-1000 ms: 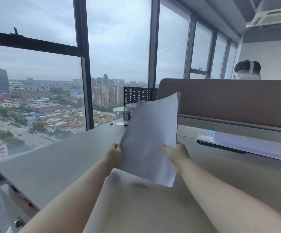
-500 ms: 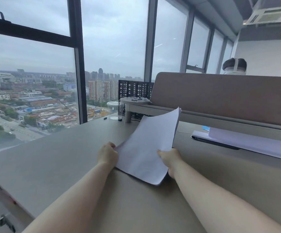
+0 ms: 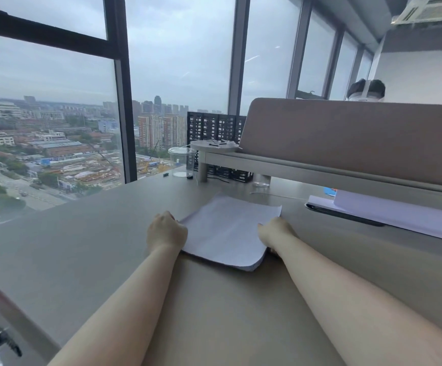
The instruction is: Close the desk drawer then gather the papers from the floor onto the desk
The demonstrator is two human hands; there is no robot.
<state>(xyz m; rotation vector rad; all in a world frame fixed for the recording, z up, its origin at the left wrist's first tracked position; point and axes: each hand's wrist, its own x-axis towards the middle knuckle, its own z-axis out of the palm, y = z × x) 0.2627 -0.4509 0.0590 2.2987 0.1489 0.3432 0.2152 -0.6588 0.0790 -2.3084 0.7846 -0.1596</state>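
Gripping the near left corner of the papers [image 3: 227, 231], the left hand [image 3: 166, 231] is curled into a loose fist with its fingers closed on the sheet edge. The right hand [image 3: 275, 232] holds the stack's right edge, fingers tucked under and hidden from view. The papers lie flat on the desk [image 3: 82, 247] between the two hands, the near right corner curling slightly and showing several sheets. Beyond the stack, a clear plastic cup [image 3: 182, 161] stands upright near the window, just beside a raised shelf [image 3: 241, 157] on a short post. A black perforated organizer [image 3: 214, 128] stands behind the shelf. To the right, more white sheets [image 3: 399, 216] rest on a dark flat item whose nature cannot be determined. A brown partition screen [image 3: 359, 138] runs along the desk's far side, with another person's head [image 3: 366, 90] showing above it. Floor-to-ceiling windows [image 3: 175, 62] overlook a city under grey sky.
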